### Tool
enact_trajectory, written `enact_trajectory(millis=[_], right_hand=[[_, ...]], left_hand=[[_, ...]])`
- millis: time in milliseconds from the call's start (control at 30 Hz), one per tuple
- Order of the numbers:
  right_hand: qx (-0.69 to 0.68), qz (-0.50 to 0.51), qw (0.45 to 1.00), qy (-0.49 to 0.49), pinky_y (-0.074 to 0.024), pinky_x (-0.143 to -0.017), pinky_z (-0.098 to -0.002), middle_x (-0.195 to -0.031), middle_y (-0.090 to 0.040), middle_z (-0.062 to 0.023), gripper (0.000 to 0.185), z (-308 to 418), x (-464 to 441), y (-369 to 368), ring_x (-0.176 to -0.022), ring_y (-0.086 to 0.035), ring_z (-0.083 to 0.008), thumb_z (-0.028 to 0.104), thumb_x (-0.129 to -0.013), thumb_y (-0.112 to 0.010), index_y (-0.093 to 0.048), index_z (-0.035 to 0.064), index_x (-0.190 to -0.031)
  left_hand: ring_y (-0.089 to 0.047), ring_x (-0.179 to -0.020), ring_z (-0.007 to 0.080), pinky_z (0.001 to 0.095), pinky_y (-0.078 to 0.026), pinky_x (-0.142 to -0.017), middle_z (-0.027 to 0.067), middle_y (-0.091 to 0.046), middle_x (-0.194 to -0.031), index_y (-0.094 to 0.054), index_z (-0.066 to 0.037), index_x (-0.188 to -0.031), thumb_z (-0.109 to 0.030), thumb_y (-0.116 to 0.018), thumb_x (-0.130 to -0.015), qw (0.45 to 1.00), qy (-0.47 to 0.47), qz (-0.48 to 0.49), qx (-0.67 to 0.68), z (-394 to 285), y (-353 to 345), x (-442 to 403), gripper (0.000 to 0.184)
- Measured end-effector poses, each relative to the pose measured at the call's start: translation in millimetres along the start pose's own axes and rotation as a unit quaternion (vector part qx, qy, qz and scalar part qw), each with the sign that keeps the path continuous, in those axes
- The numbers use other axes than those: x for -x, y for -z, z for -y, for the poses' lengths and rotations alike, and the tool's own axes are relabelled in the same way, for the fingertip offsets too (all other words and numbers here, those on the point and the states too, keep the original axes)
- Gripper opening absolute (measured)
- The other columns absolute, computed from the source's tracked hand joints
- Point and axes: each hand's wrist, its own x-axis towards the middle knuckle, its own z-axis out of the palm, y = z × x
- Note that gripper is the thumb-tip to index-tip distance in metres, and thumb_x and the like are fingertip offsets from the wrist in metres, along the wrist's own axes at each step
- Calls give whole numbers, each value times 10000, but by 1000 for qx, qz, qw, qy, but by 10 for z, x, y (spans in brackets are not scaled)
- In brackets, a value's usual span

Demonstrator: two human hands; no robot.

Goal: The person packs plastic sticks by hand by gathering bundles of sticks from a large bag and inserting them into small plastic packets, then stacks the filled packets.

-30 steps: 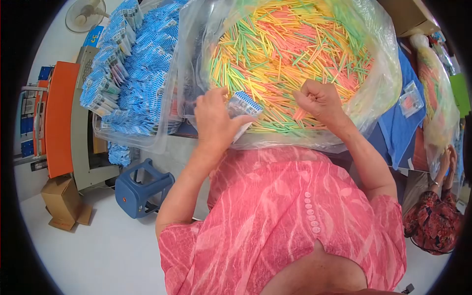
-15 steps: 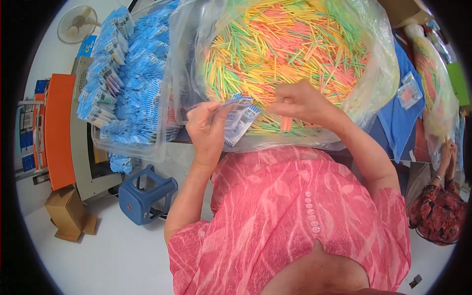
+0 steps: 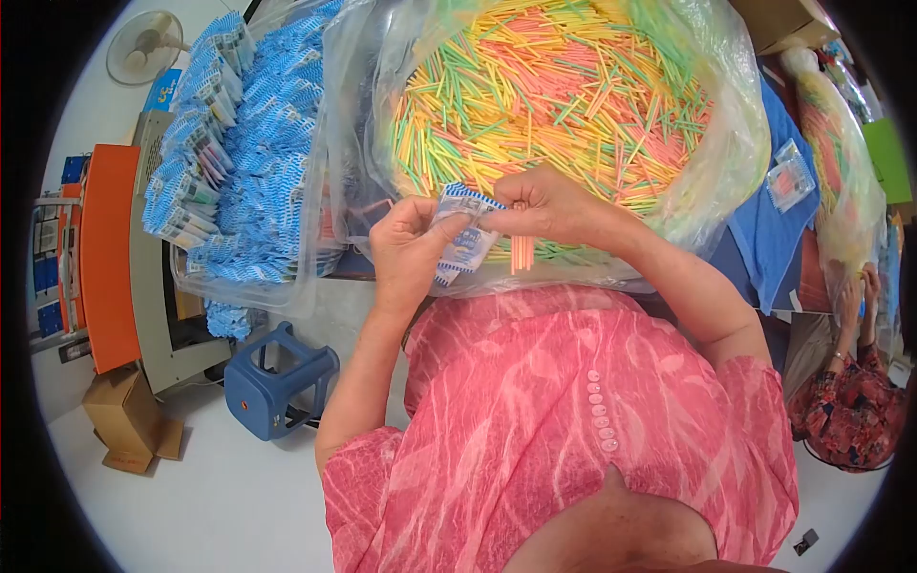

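My left hand [image 3: 406,239] is closed on a small blue-and-white printed packet [image 3: 468,250], its thumb pressed on the packet's face. Close by on the right, my right hand [image 3: 549,205] is closed too, with its fingertips at the packet's upper right side. A few thin pink sticks [image 3: 522,254] hang down from under its curled fingers. Just beyond both hands lies a large heap of pink, yellow and green sticks [image 3: 544,95] in a clear plastic bag [image 3: 735,124]. Whether the packet's mouth is parted is hidden by my fingers.
To the left, a clear bin [image 3: 308,286] holds many blue-and-white packets [image 3: 267,143]. A blue stool [image 3: 277,382] and a cardboard box [image 3: 129,420] stand on the floor. On the right lie a blue cloth [image 3: 764,239] and a filled bag [image 3: 836,172], with another person's hands [image 3: 860,296] at it.
My right hand has moved left and slightly down from the heap to the packet, bringing pink sticks. My left thumb now presses on the packet's face.
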Motion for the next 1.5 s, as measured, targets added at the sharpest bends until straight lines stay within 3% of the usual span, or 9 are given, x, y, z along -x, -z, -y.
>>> enact_trajectory(millis=[200,300,467,733,833,1000,1267,1333,1500], right_hand=[[40,39,998,-32,-325,-512,-286,-608,-461,10,343,-54,53,49,-579,-401,-70,253,-833,-710,-531,21,-656],[71,19,997,-36,-325,-513,-295,-606,-463,3,352,-83,80,97,-581,-401,-76,271,-822,-733,-537,26,-663],[126,14,992,-23,-324,-514,-300,-606,-452,-8,362,18,56,182,-578,-394,-83,269,-811,-747,-522,25,-667],[96,50,992,58,-309,-495,-298,-571,-398,-12,387,80,-76,119,-554,-378,-86,248,-794,-759,-474,25,-657],[40,-17,998,55,-294,-471,-300,-548,-350,3,389,156,-26,125,-537,-364,-84,255,-800,-752,-468,39,-642],[74,-112,990,46,-296,-446,-306,-528,-354,6,372,63,174,192,-504,-366,-80,253,-815,-732,-483,48,-631],[533,-128,804,230,-339,-421,-293,-558,-556,-16,299,-255,440,262,-489,-465,-92,209,-842,-682,-524,46,-647],[149,-229,959,75,-323,-446,-269,-569,-480,-4,264,118,412,407,-520,-428,-54,148,-830,-696,-532,55,-646],[71,-246,963,81,-323,-475,-234,-583,-452,18,306,582,221,600,-558,-426,-25,146,-851,-683,-497,44,-631]], left_hand=[[-618,-844,109,270,-461,-707,42,-695,-914,-691,-20,-895,-51,-714,-810,972,1,-38,-232,-22,174,17,94],[-607,-905,166,318,-406,-774,28,-697,-933,-712,-54,-913,-96,-723,-785,837,-256,-39,-482,59,258,-53,135],[-591,-937,218,335,-370,-816,20,-702,-957,-714,-61,-923,-139,-718,-784,794,-323,-75,-510,-60,195,-52,160],[-606,-803,164,307,-404,-737,28,-695,-908,-705,-49,-923,-88,-662,-850,921,-222,81,-309,-185,256,-39,94],[-578,-754,57,236,-415,-642,-6,-680,-854,-691,-12,-897,-82,-615,-910,998,10,59,13,-220,57,8,104],[-552,-775,7,174,-422,-613,-21,-673,-867,-686,15,-896,-81,-615,-925,997,-50,19,-57,19,30,-112,123],[-597,-805,48,194,-474,-692,16,-688,-915,-702,20,-956,4,-677,-851,993,-55,37,95,-64,-187,-259,109],[-610,-828,66,208,-484,-720,39,-694,-928,-706,23,-969,16,-682,-840,994,-37,56,85,-113,-236,-288,131],[-625,-865,97,231,-495,-776,86,-699,-965,-709,26,-993,24,-682,-834,991,-62,101,55,-126,-362,-327,161]])
